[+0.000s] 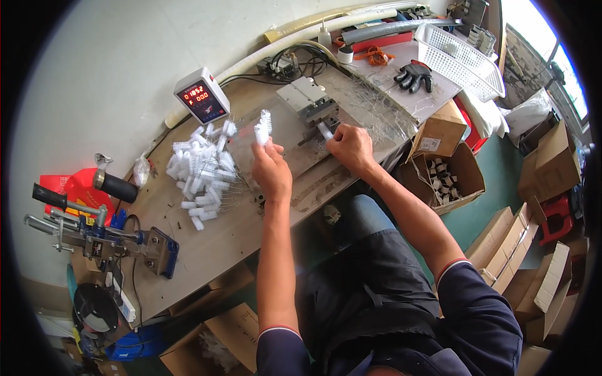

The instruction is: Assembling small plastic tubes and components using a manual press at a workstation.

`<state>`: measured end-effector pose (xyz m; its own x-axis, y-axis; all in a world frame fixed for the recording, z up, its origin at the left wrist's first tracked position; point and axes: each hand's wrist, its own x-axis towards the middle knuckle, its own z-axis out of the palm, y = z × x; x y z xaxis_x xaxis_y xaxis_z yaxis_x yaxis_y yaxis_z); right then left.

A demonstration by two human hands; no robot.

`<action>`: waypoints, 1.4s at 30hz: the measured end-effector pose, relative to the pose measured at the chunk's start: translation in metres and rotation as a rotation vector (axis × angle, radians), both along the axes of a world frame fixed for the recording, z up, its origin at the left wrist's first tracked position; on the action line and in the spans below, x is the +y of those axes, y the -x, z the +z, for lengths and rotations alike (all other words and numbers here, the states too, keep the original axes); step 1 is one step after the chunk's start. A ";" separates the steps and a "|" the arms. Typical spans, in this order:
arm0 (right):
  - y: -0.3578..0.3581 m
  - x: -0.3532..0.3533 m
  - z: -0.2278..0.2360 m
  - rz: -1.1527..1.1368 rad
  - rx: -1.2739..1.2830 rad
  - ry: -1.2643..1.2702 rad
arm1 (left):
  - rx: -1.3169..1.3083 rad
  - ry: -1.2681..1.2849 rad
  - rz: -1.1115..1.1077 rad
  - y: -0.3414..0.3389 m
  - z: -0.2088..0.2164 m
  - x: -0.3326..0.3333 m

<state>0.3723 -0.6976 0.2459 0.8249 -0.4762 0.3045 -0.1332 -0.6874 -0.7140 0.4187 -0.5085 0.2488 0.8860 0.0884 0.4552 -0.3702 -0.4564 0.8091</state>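
White brush (325, 130): lies at the near face of the small metal fixture (311, 103), on the far side of the worktable's middle. Long axis slants from far left, at the fixture, to near right, at the fingers.

Right hand (351, 147): the nearer hand, just to the near right of the brush. Fingers curled closed, the brush's near end between thumb and forefinger; the exact pinch is hidden. Whether the fixture grips the far end, cannot tell.

Left hand (271, 169): left of the fixture, well apart from it. Thumb and fingertips closed on a bunch of upright brushes (262, 130), at least two, overlapping.

Judgement: the key relation is the brush's slant to the fixture's face, governed by the right wrist.

Outward: heap of brushes (204, 166) with wire stems, left of the left hand; counter box (202, 95) with lit display beyond; black glove (414, 76) far right.
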 end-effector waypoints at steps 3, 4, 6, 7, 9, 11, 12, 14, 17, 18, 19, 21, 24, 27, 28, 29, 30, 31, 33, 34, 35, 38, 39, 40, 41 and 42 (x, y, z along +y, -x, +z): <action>0.000 0.001 0.000 -0.008 0.006 -0.019 | -0.007 -0.082 -0.002 0.000 -0.002 0.002; 0.000 0.002 0.001 -0.009 0.016 -0.043 | -0.029 -0.123 -0.015 0.002 -0.001 0.002; 0.000 0.003 0.004 -0.010 0.024 -0.060 | -0.044 -0.145 -0.014 0.005 0.001 0.001; 0.001 0.003 0.006 -0.019 0.028 -0.082 | -0.063 -0.170 -0.022 0.007 0.002 0.001; -0.004 -0.002 0.006 -0.019 0.037 -0.097 | -0.045 -0.161 -0.026 0.007 0.002 0.000; -0.006 0.000 0.008 -0.016 0.045 -0.115 | -0.063 -0.148 -0.021 0.006 -0.001 0.002; -0.006 0.001 0.009 -0.020 0.049 -0.135 | -0.062 -0.145 -0.019 0.005 -0.001 0.002; -0.006 0.002 0.008 -0.024 0.054 -0.150 | -0.120 -0.161 0.008 0.005 -0.004 0.002; -0.005 0.005 0.004 -0.045 0.008 -0.139 | -0.174 -0.183 0.055 0.003 -0.008 0.003; -0.005 0.006 0.002 -0.047 -0.010 -0.130 | -0.176 -0.181 0.053 0.003 -0.009 0.004; -0.005 0.006 0.001 -0.051 -0.027 -0.122 | -0.188 -0.188 0.071 0.002 -0.009 0.005; -0.007 0.006 -0.001 -0.054 -0.032 -0.126 | -0.200 -0.197 0.084 0.001 -0.011 0.005; -0.007 0.002 -0.003 -0.066 -0.035 -0.113 | -0.194 -0.225 0.087 0.003 -0.009 0.001; -0.005 0.010 0.003 -0.087 -0.036 -0.097 | -0.218 -0.265 0.081 0.005 -0.008 -0.001; -0.004 0.011 0.005 -0.097 -0.038 -0.091 | -0.226 -0.267 0.067 0.005 -0.008 -0.002; -0.003 0.009 0.004 -0.113 -0.038 -0.104 | -0.233 -0.270 0.052 0.006 -0.008 -0.003; -0.004 0.006 0.003 -0.109 -0.035 -0.130 | -0.236 -0.281 0.034 0.006 -0.009 -0.007; -0.005 0.006 0.004 -0.097 -0.036 -0.157 | -0.196 -0.287 0.005 0.007 -0.008 -0.009; -0.003 0.007 0.004 -0.105 -0.045 -0.170 | -0.161 -0.305 -0.032 0.006 -0.007 -0.015; -0.002 0.006 0.004 -0.103 -0.047 -0.167 | -0.135 -0.329 -0.087 0.006 -0.005 -0.019; -0.001 0.006 0.004 -0.111 -0.051 -0.174 | -0.108 -0.353 -0.140 0.006 -0.004 -0.025; 0.000 0.007 0.003 -0.117 -0.083 -0.205 | -0.171 -0.422 -0.178 0.005 -0.004 -0.037; 0.000 0.008 0.002 -0.105 -0.090 -0.203 | -0.200 -0.453 -0.188 0.006 -0.004 -0.039; 0.001 0.008 0.002 -0.096 -0.094 -0.200 | -0.202 -0.456 -0.197 0.005 -0.006 -0.041; 0.001 0.008 0.002 -0.103 -0.095 -0.203 | -0.217 -0.478 -0.195 0.005 -0.007 -0.041; 0.001 0.008 0.002 -0.099 -0.103 -0.201 | -0.233 -0.500 -0.191 0.004 -0.008 -0.042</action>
<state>0.3711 -0.6893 0.2482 0.7404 -0.6132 0.2752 -0.1126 -0.5169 -0.8486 0.4142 -0.5506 0.2410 0.7363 -0.3392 0.5855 -0.6262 -0.6694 0.3997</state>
